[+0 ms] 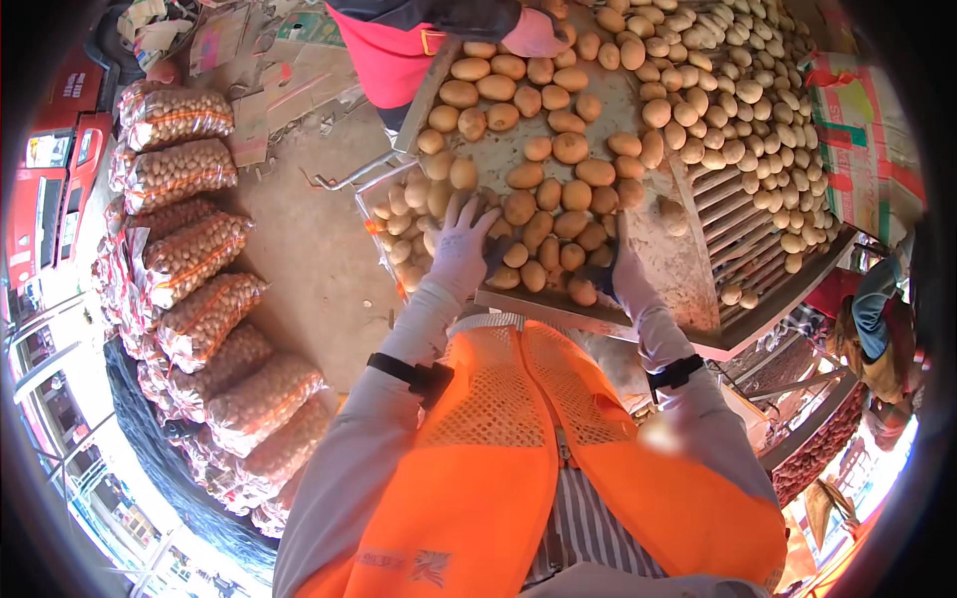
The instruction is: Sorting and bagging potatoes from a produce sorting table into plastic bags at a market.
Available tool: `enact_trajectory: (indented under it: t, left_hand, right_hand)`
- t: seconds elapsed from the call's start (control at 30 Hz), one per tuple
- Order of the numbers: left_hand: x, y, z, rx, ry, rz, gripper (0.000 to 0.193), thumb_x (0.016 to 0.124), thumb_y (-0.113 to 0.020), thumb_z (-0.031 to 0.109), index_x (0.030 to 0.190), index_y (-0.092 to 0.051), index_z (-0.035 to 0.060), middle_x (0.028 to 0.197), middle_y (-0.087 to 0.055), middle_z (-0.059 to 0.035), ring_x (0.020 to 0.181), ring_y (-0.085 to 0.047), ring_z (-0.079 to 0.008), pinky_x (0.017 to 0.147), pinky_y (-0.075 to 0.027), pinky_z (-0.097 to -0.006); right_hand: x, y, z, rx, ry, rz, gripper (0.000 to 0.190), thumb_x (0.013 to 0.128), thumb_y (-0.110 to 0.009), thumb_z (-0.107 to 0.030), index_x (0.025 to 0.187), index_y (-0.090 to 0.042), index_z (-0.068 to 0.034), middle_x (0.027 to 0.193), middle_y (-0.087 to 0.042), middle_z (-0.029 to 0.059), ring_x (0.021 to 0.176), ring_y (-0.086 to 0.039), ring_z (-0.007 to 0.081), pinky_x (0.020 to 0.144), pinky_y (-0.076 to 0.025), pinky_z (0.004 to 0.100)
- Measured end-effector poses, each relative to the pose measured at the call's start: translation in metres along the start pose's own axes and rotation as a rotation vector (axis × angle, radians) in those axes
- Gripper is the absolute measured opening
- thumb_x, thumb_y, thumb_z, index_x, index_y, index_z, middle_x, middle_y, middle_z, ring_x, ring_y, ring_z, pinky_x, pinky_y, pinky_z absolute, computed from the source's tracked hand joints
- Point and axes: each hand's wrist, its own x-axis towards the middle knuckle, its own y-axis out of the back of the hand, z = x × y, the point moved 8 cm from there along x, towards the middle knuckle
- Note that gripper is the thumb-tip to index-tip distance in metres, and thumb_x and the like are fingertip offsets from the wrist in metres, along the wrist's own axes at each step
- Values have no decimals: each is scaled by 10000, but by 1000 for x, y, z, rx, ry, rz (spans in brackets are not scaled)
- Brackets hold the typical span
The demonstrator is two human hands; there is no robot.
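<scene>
My left hand (460,247), in a pale glove with dark parts, rests with fingers apart on potatoes at the left edge of a metal sorting table (557,303). My right hand (624,273), gloved too, lies at the right side of the potatoes (549,232) near the table's front edge; its fingers are largely hidden, so its grip cannot be made out. Below the left edge hangs a clear mesh bag (396,239) on a wire frame, partly filled with potatoes. More potatoes are spread over the table's far part.
A slatted chute (736,224) heaped with potatoes is at the right, beside a printed cardboard box (867,142). Filled mesh sacks (202,261) are stacked at the left. A co-worker's gloved hand (534,34) is over the table's far edge. Flattened cardboard (299,90) lies on the floor.
</scene>
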Motion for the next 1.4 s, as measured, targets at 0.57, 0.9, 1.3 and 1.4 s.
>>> enact_trajectory:
  t: [0.57, 0.9, 1.3, 1.4]
  left_hand:
    - [-196, 41, -120, 18, 430, 384, 346, 827, -627, 132, 1148, -578, 12, 1141, -589, -202, 1091, -535, -377, 938, -429, -431]
    - [-414, -25, -160, 25, 1112, 368, 387, 835, -623, 161, 1185, -560, 7, 1130, -588, -216, 1054, -559, -377, 907, -455, -407]
    - [-379, -25, -175, -109, 1086, 367, 462, 841, -616, 251, 1242, -528, 38, 1193, -559, -223, 1123, -520, -370, 956, -424, -417]
    - [-398, -27, -178, -102, 1105, 346, 467, 842, -614, 262, 1242, -527, 36, 1196, -558, -222, 1126, -519, -372, 958, -424, -416]
  right_hand:
    - [113, 169, -89, -132, 446, 780, 494, 845, -592, -359, 1268, -509, -118, 980, -531, 75, 826, -503, 191, 710, -443, 295]
    - [183, 149, -73, -417, -45, 661, 774, 663, -687, -634, 1320, -498, -270, 1396, -330, 233, 1306, -305, 409, 1047, -314, 483]
    - [70, -100, -163, -657, 279, 308, 683, 779, -646, -483, 1374, -414, -240, 1406, -373, 121, 1263, -355, 421, 963, -370, 559]
    - [47, -141, -175, -634, 446, 250, 650, 795, -640, -399, 1376, -413, -218, 1370, -420, 139, 1251, -370, 426, 983, -369, 527]
